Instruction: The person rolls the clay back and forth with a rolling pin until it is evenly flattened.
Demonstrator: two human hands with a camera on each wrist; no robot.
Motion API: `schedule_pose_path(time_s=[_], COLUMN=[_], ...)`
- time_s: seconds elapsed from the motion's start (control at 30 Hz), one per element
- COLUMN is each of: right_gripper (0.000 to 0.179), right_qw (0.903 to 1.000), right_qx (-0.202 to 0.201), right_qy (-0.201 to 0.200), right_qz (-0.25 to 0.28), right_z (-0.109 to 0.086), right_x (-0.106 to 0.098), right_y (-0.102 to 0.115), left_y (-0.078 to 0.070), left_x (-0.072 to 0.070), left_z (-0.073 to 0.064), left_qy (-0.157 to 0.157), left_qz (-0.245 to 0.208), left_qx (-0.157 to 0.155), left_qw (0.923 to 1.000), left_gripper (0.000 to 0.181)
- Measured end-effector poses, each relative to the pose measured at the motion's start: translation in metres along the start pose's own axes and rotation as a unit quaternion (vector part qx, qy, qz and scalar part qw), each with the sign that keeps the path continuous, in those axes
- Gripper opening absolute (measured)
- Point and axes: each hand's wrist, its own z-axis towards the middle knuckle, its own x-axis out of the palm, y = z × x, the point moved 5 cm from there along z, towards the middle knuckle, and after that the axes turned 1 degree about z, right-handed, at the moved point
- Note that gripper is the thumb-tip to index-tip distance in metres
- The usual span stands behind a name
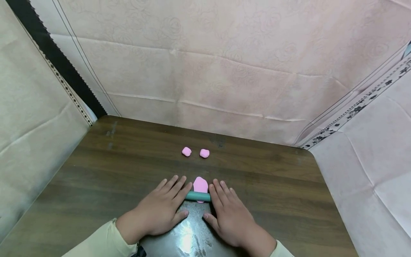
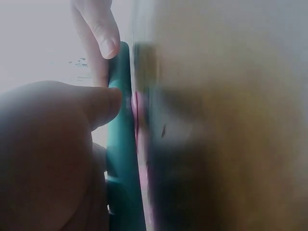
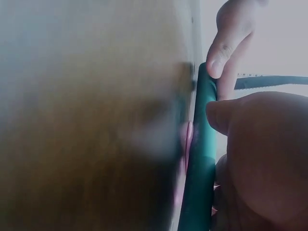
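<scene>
A teal rolling pin [image 1: 198, 196] lies crosswise over a flattened piece of pink modelling dough [image 1: 200, 184] on the table. My left hand [image 1: 160, 207] rests palm down on the pin's left part, fingers extended forward. Mirroring it, my right hand [image 1: 229, 216] lies over the right part, fingers also straight. Both thumbs point inward on the near side. In the left wrist view, the pin [image 2: 122, 149] runs beneath the hand, with a thin pink edge of dough [image 2: 136, 113] under it. The right wrist view shows the same pin [image 3: 199, 154] pressed against the dough [image 3: 187, 139].
Two small pink dough lumps [image 1: 186, 151] sit side by side farther back on the brown wooden table [image 1: 273, 178]. A bright glare falls on the tabletop between the forearms. Pale patterned cloth [image 1: 205, 71] hangs behind the table and along both sides.
</scene>
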Motion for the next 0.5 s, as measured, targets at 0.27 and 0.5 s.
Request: schedule_pose_path(time_s=[0.27,0.5], right_gripper=[0.086,0.086], right_qw=[1.0,0.9998], right_qx=[-0.005,-0.01], right_qy=[-0.001,-0.01], right_qz=[-0.007,-0.014], right_z=[-0.016,-0.024], right_x=[0.001,0.005], right_y=[0.011,0.019], left_y=[-0.008,-0.015], left_x=[0.007,0.009], left_z=[-0.017,-0.029], left_qy=[-0.013,-0.016], left_qz=[0.011,0.021], left_qx=[0.002,0.003], left_qw=[0.9999,0.9996], left_gripper=[0.08,0.082])
